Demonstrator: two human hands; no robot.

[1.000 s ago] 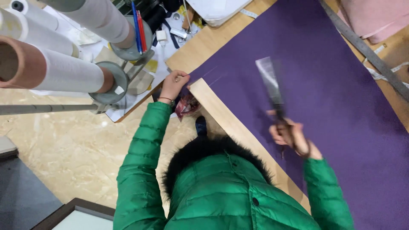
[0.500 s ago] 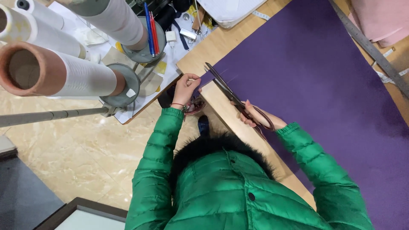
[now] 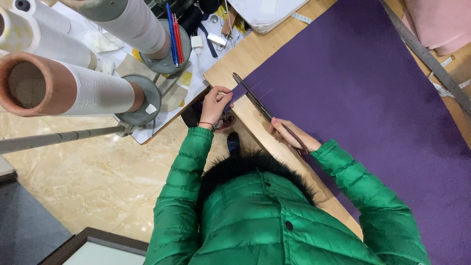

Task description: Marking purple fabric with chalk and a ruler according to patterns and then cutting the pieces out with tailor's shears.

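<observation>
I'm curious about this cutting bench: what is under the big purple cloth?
Under the purple cloth lies a pale wooden table, bare along the near edge and top corner. A metal ruler lies on the cloth. Whatever else sits beneath the cloth is covered.

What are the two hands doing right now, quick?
Left hand: closed, pinching the corner of the purple fabric.
Right hand: closed around the handles of the scissors, blades at the fabric's edge.
</observation>
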